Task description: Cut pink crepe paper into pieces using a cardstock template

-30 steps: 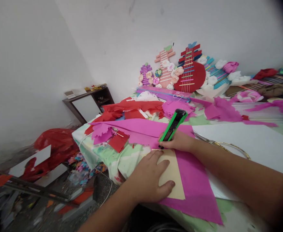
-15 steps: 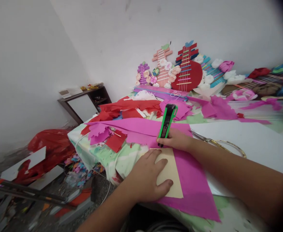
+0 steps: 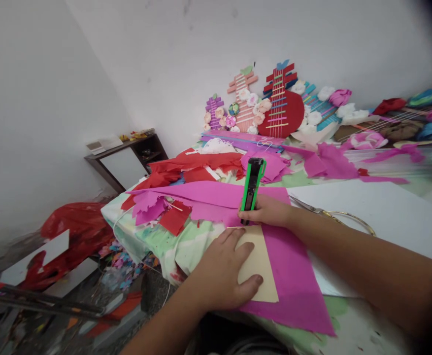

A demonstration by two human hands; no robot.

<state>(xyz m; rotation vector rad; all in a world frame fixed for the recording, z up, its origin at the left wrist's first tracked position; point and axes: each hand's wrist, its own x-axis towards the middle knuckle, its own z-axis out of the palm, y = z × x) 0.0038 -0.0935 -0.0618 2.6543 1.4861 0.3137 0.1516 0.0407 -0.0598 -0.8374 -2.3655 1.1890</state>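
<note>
My left hand (image 3: 227, 271) lies flat with spread fingers on a cream card (image 3: 262, 268). Under the card is a large sheet of magenta paper (image 3: 297, 296). In my right hand (image 3: 262, 209) is a green and black stapler (image 3: 251, 185), held upright, its lower end near the card's top edge on the magenta paper. Gold-handled scissors (image 3: 328, 213) lie to the right, beyond my right forearm, on a white sheet (image 3: 393, 212).
Red paper scraps (image 3: 201, 161) and a red piece (image 3: 176, 217) lie on the table at the left. Guitar-shaped crafts (image 3: 282, 113) lean against the back wall. A small dark cabinet (image 3: 127, 158) and a red plastic bag (image 3: 75, 222) are beyond the table's left edge.
The whole view has shifted slightly. The stapler stands a little more upright in my right hand. My left hand holds the same place on the card.
</note>
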